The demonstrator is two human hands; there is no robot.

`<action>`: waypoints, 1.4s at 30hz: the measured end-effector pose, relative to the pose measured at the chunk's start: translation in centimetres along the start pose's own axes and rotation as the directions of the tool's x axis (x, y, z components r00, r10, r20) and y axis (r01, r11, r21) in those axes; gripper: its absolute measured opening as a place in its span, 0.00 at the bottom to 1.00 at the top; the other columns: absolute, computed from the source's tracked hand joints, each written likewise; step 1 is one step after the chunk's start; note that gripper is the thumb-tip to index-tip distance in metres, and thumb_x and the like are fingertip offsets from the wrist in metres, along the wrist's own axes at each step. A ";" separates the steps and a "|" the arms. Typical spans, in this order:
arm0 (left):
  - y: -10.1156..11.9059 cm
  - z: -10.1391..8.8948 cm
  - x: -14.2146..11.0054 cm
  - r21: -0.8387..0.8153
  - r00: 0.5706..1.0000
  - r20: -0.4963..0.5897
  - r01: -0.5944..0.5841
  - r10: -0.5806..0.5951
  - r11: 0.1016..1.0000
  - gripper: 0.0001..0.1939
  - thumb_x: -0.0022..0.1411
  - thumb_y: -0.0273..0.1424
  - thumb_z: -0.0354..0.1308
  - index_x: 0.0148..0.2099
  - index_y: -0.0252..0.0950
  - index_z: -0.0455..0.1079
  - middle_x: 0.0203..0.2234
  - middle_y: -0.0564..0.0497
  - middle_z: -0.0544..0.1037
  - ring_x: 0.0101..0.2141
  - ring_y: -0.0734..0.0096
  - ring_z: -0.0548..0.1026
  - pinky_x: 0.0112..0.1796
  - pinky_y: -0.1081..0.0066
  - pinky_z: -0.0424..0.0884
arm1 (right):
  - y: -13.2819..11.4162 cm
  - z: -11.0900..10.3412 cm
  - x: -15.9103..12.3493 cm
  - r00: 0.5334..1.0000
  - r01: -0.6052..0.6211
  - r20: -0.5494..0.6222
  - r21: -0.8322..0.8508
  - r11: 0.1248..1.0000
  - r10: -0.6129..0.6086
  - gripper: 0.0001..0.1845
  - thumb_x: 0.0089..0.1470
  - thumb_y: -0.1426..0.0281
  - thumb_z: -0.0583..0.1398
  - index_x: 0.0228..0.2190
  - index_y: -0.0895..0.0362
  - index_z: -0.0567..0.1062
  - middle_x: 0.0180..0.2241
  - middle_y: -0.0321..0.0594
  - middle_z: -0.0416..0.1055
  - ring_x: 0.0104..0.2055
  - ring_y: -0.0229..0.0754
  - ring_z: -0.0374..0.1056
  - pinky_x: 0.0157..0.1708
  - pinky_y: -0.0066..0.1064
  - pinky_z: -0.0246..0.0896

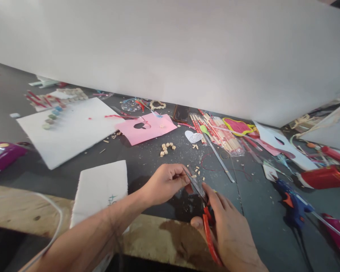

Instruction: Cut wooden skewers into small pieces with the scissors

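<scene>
Just above the dark tabletop [147,166], the right hand [231,224] grips the red-handled scissors [200,189], their blades pointing toward the left hand [167,184], whose thumb and fingers pinch a small pale stick [194,176] right at the blades; short pale pieces [197,168] lie just beyond, and a knobbly beige cluster [164,148] sits farther back
</scene>
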State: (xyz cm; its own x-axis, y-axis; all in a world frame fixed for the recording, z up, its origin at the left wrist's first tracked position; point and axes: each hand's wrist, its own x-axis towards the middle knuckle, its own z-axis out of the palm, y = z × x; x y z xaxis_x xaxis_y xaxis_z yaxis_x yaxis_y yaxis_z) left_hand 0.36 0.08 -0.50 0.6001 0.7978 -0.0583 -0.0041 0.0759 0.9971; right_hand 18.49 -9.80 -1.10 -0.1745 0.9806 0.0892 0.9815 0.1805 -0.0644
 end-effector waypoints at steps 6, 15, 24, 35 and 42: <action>0.1 -0.2 0.0 -0.148 0.993 0.067 0.107 -0.098 0.983 0.14 0.57 0.39 0.54 0.31 0.32 0.65 0.20 0.50 0.74 0.13 0.86 0.53 0.16 0.80 0.49 | 0.0 0.3 0.0 1.000 0.026 -0.018 0.020 0.999 -0.026 0.35 0.50 0.60 0.57 0.56 0.57 0.53 0.42 0.45 0.71 0.37 0.48 0.71 0.29 0.35 0.68; 0.0 -0.3 0.0 -0.151 0.992 0.070 0.112 -0.102 0.982 0.15 0.56 0.40 0.56 0.29 0.31 0.64 0.20 0.50 0.75 0.14 0.86 0.53 0.15 0.80 0.47 | -0.3 0.5 0.3 0.989 0.085 -0.127 0.068 0.994 -0.076 0.25 0.56 0.61 0.51 0.52 0.59 0.60 0.40 0.46 0.74 0.37 0.44 0.73 0.29 0.31 0.68; -0.2 0.1 0.3 -0.010 0.998 0.009 0.061 -0.060 0.998 0.10 0.57 0.34 0.53 0.29 0.32 0.66 0.21 0.51 0.75 0.16 0.83 0.59 0.18 0.80 0.54 | -0.2 0.5 0.5 0.982 0.099 -0.165 0.051 0.994 -0.090 0.24 0.59 0.58 0.45 0.47 0.62 0.65 0.33 0.46 0.76 0.28 0.43 0.74 0.22 0.30 0.66; 0.4 0.3 0.0 0.084 0.996 -0.088 0.039 -0.032 0.996 0.05 0.56 0.29 0.53 0.29 0.32 0.66 0.23 0.53 0.75 0.17 0.83 0.62 0.19 0.80 0.57 | -0.7 -0.4 0.1 1.000 -0.009 -0.020 0.035 0.999 0.010 0.28 0.53 0.60 0.53 0.53 0.58 0.59 0.41 0.46 0.73 0.36 0.47 0.72 0.28 0.34 0.68; 0.3 -0.1 -0.1 -0.035 0.997 0.039 0.074 -0.073 0.997 0.07 0.58 0.31 0.52 0.31 0.32 0.65 0.19 0.52 0.74 0.16 0.84 0.59 0.17 0.81 0.52 | -0.6 -0.2 -0.1 1.000 0.005 -0.022 0.017 1.000 -0.005 0.30 0.52 0.60 0.55 0.54 0.58 0.56 0.43 0.47 0.71 0.40 0.47 0.71 0.32 0.34 0.68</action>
State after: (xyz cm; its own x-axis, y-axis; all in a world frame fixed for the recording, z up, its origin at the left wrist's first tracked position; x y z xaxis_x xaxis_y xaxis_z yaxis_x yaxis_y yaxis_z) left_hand 0.20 0.13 -0.21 0.6297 0.7661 -0.1287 0.0122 0.1560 0.9877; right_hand 17.95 -10.00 -0.83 -0.1777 0.9778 0.1110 0.9790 0.1871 -0.0811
